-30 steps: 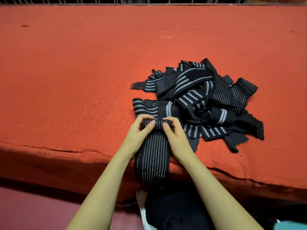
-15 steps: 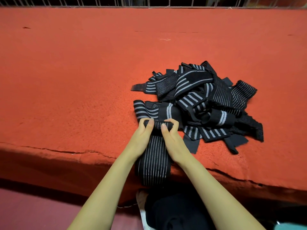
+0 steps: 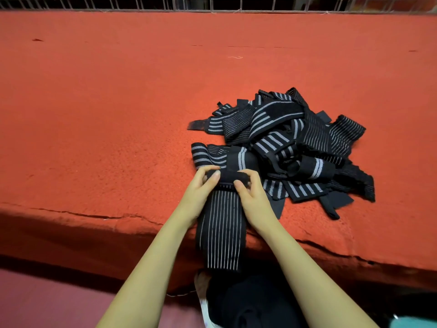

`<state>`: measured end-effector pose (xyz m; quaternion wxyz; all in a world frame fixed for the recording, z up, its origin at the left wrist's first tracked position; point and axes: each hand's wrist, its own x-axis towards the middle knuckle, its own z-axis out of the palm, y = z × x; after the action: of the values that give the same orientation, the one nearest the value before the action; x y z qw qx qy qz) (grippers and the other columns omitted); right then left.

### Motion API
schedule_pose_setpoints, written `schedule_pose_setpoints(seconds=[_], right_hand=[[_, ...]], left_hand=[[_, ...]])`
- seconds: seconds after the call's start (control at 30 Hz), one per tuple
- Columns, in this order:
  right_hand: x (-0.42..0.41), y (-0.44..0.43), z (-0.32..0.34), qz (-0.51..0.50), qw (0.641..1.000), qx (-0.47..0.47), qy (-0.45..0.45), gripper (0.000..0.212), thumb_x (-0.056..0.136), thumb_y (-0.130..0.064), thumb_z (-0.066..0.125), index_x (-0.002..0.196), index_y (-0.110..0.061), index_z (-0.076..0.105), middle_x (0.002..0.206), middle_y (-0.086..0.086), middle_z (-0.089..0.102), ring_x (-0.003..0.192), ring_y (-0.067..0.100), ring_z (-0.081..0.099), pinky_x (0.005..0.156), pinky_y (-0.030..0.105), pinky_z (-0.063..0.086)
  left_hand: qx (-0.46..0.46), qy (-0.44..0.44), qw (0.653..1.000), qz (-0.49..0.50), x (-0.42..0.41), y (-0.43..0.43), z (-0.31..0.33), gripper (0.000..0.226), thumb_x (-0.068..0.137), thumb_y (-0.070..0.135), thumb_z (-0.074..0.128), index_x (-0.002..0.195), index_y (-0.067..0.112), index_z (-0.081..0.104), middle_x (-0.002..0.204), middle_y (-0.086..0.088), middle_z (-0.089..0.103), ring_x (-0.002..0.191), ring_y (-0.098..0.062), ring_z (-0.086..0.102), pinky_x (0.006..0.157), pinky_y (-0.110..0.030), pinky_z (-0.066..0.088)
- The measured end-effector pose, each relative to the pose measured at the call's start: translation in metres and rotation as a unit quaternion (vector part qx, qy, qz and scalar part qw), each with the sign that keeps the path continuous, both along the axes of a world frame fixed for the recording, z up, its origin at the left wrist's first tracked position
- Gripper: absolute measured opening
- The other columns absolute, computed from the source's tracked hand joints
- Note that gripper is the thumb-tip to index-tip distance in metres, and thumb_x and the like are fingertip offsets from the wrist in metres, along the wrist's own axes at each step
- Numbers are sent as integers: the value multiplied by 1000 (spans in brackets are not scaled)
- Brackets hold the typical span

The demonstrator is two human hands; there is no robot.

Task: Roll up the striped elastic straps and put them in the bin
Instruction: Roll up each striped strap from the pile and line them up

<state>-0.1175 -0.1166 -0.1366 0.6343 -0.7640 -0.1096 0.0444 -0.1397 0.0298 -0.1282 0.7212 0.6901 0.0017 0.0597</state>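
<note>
The roll (image 3: 228, 177) has thickened, left hand (image 3: 201, 188) and right hand (image 3: 251, 195) pinching the pinstriped strap (image 3: 222, 233).

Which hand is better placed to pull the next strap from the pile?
Probably the right hand: it sits beside the pile, while the left hand grips the far end of the roll.

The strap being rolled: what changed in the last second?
The left hand and right hand kept pinching the rolled end, turning it slightly; it now looks thicker and shows dark instead of stripes. The hanging tail and the pile of straps stayed put.
</note>
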Motion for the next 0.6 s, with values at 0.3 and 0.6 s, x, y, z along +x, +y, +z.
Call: schedule_pose_setpoints(seconds=[0.3, 0.6], right_hand=[[-2, -1, 4, -1, 999, 35, 14, 27, 95, -30, 58, 119, -20, 50, 104, -10, 62, 93, 5, 59, 90, 29, 47], [-1, -1, 1, -16, 999, 30, -15, 24, 83, -41, 57, 103, -31, 49, 101, -4, 56, 97, 12, 55, 95, 38, 45]], left_hand=[[62, -27, 998, -9, 0, 4, -4, 15, 94, 12, 58, 109, 11, 55, 108, -2, 61, 98, -3, 58, 88, -15, 44], [66, 15, 998, 2, 4, 0, -1, 24, 94, 44, 53, 97, 23, 62, 96, 7, 66, 93, -2, 59, 89, -26, 43]])
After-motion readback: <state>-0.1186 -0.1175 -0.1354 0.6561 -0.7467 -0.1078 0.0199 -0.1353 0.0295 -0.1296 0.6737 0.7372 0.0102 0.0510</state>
